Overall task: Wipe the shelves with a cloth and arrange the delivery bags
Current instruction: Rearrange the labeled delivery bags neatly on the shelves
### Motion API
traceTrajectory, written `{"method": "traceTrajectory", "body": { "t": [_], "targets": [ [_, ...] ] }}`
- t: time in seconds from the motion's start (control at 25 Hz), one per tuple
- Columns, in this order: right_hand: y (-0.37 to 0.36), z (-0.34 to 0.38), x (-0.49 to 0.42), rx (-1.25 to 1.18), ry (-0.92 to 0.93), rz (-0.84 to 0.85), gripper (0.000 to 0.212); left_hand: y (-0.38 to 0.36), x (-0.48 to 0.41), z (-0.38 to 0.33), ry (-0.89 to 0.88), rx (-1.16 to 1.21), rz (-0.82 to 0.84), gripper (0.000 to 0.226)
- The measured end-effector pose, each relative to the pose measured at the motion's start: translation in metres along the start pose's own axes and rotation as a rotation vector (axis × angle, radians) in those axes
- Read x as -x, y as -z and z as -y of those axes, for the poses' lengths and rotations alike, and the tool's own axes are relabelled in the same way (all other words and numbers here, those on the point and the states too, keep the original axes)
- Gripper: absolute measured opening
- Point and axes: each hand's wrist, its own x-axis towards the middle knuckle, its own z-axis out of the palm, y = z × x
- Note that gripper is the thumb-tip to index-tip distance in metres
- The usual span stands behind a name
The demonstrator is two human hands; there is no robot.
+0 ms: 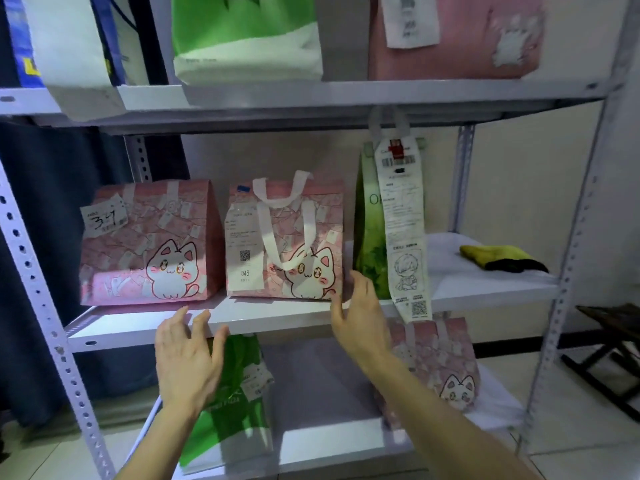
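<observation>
On the middle shelf [270, 318] stand two pink cat bags: one marked "34" [149, 242] at the left, one with white handles [285, 237] in the middle. A tall green bag [369, 237] with a long receipt [403, 230] stands to their right. A yellow and black cloth [498, 258] lies at the shelf's right end. My left hand [188, 358] hovers with spread fingers at the shelf's front edge and holds nothing. My right hand [360, 313] is open beside the lower right corner of the middle pink bag, fingertips close to it.
The top shelf [346, 93] carries a white bag, a green and white bag [246, 39] and a pink bag [457, 36]. The bottom shelf [329, 441] holds a green bag [230, 410] and a pink cat bag [440, 368]. A dark folding stool [613, 355] stands at the right.
</observation>
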Motion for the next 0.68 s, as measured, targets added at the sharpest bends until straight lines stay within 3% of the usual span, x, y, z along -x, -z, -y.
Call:
{"method": "traceTrajectory", "body": {
  "t": [0.2, 0.32, 0.44, 0.68],
  "targets": [
    [0.060, -0.020, -0.019, -0.058, 0.102, -0.141, 0.013, 0.020, 0.005, -0.071, 0.031, 0.186, -0.019, 0.040],
    [0.093, -0.046, -0.042, -0.034, -0.003, -0.249, 0.026, 0.029, 0.010, -0.135, -0.114, 0.305, -0.029, 0.035],
    [0.109, -0.068, -0.058, -0.007, -0.070, -0.210, 0.040, 0.041, 0.002, -0.190, -0.204, 0.441, 0.027, 0.037],
    [0.130, -0.065, -0.079, -0.030, -0.010, -0.183, 0.038, 0.073, -0.033, -0.248, -0.253, 0.562, 0.027, 0.030]
  ]
}}
